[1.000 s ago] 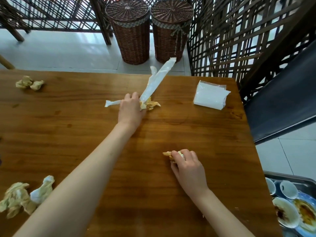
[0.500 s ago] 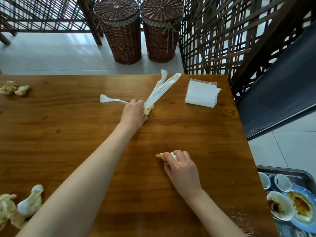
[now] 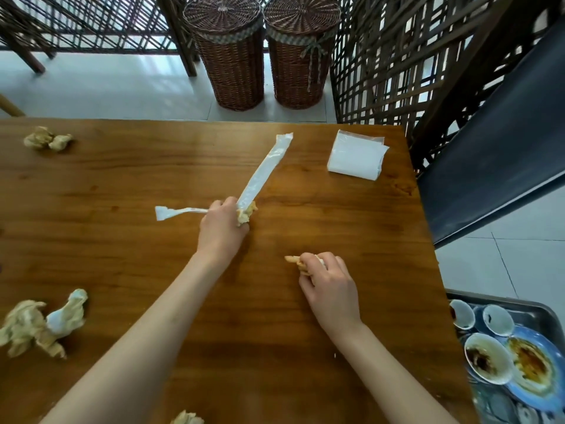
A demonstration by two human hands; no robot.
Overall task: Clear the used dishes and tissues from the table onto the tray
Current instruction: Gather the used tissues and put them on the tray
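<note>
Fingers of the left hand (image 3: pixel 222 231) curl around a stained tissue (image 3: pixel 246 213) and two plastic wrappers at the middle of the wooden table (image 3: pixel 128 191). The long wrapper (image 3: pixel 263 172) runs out toward 1 o'clock, lying on the wood, and the twisted wrapper (image 3: pixel 177 212) sticks out toward 9 o'clock. The right hand (image 3: pixel 330 289), at 4 o'clock from the left one and well apart from it, is closed around another crumpled tissue (image 3: pixel 296 261), whose end pokes out past the fingers.

A pack of napkins (image 3: pixel 356 156) lies near the table's corner at 1 o'clock. Two small tissue balls (image 3: pixel 47 139) sit at 10 o'clock by the far left edge. A bigger tissue heap (image 3: pixel 39 324) lies at 8 o'clock, and a tissue scrap (image 3: pixel 186 419) shows at 6 o'clock.

Beyond the table's right edge, at 4 o'clock, the metal tray (image 3: pixel 532 312) holds two small cups (image 3: pixel 480 315), a stained bowl (image 3: pixel 487 358) and a sauce-smeared blue plate (image 3: pixel 538 368). Two wicker baskets (image 3: pixel 263 56) stand on the floor at 12 o'clock.
</note>
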